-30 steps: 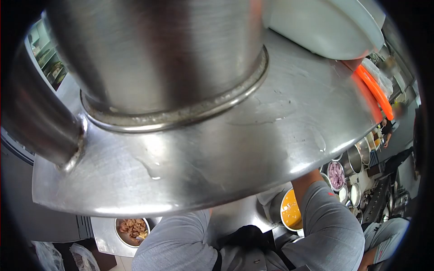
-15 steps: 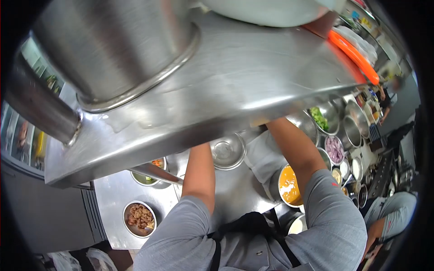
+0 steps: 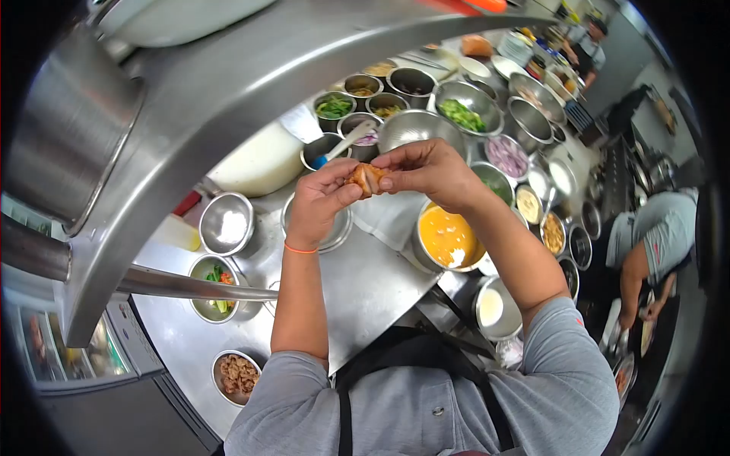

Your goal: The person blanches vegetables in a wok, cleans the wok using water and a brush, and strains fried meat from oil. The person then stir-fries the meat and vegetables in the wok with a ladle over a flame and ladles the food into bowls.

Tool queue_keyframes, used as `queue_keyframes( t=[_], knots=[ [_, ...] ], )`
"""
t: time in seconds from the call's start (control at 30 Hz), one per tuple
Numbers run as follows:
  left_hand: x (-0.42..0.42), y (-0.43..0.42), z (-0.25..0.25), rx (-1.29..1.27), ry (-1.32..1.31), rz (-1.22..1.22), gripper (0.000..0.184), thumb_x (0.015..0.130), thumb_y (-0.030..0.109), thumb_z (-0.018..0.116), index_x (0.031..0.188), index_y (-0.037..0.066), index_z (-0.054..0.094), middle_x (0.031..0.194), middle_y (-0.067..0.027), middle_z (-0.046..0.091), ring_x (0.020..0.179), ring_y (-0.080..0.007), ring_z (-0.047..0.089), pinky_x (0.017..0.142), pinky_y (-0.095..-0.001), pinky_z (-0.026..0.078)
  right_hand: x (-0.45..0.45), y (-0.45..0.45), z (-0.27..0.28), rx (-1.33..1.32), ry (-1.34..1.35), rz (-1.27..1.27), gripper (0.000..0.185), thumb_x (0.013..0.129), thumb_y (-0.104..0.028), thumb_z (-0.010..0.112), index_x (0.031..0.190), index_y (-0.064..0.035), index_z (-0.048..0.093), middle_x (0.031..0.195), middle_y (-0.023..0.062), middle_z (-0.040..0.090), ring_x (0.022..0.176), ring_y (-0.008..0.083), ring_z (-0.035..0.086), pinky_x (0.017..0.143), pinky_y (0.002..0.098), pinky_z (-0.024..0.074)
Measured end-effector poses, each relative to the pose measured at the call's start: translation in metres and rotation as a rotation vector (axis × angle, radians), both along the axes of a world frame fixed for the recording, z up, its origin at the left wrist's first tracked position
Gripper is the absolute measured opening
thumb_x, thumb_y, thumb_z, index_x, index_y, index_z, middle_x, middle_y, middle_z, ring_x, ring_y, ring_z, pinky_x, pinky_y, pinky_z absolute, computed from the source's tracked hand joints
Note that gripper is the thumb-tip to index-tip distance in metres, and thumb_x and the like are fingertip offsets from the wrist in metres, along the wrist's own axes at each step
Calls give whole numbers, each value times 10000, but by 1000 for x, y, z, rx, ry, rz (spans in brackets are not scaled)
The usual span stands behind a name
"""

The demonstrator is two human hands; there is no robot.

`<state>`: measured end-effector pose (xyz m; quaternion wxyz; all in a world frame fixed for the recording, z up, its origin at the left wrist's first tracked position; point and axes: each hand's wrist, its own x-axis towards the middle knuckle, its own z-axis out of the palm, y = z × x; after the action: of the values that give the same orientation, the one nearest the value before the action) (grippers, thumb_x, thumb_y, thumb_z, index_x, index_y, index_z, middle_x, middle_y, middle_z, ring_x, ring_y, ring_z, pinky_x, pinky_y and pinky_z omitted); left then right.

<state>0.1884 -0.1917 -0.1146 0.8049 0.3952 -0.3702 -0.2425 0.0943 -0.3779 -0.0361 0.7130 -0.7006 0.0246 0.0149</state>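
Between my two hands is a piece of cooked meat (image 3: 366, 179), browned outside and pale where it is split open. My left hand (image 3: 318, 199), with an orange band at the wrist, pinches one end between thumb and fingers. The other end is gripped by the thumb and fingers of my right hand (image 3: 431, 176). Both hands are raised above the steel counter. Partly behind my left forearm sits an empty metal bowl (image 3: 334, 242). A container of orange-yellow liquid (image 3: 449, 237) stands below my right forearm.
A steel shelf (image 3: 228, 114) crosses the upper left, its post slanting down. Bowls of meat pieces (image 3: 236, 376) and cut vegetables (image 3: 214, 287) stand at left. Several metal containers, including sliced onion (image 3: 506, 156) and greens (image 3: 461, 114), line the right. A co-worker (image 3: 658, 243) stands far right.
Both hands, hidden under the shelf before, are now in view holding the split piece of meat. The camera view has shifted, so the shelf covers less and more containers show.
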Motion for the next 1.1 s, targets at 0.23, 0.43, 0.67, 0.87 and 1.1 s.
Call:
queue_keyframes(
  t=[0.23,0.43,0.67,0.87,1.1],
  knots=[
    [-79,-29,16,-8,-33,-216,526,847,290,676,1206,-74,551,1159,-123,559,933,-198,576,762,-314,473,-118,-8,19,25,-6,-175,365,751,-92,759,1060,71,653,895,107,690,776,145,634,739,266,514],
    [-218,-40,30,315,-284,-103,684,753,58,713,1368,2,420,1240,-120,519,1112,-202,528,903,-330,466,-307,-12,-30,-272,-120,-578,416,706,-121,805,1059,29,646,904,61,661,792,107,607,743,240,506],
    [-357,-15,-36,681,-403,-379,64,842,-22,616,903,-8,603,736,-41,605,615,-88,549,565,-214,447,-732,22,-111,-30,213,-1725,438,650,-237,838,975,-5,658,864,86,683,719,155,635,630,295,517],
    [-484,-68,-1,647,-468,-737,107,819,-23,654,915,-3,610,746,-22,614,631,-77,563,573,-206,450,-935,-66,-104,-144,318,-2293,320,690,-267,805,768,5,657,701,94,643,562,152,580,476,273,454],
    [-563,-124,-35,755,-448,-1077,210,801,-7,705,988,-10,611,870,-8,614,767,-76,575,701,-209,474,-1020,-212,-125,111,313,-2589,331,707,-288,799,788,6,671,654,84,618,470,127,522,377,289,395]
  ],
)
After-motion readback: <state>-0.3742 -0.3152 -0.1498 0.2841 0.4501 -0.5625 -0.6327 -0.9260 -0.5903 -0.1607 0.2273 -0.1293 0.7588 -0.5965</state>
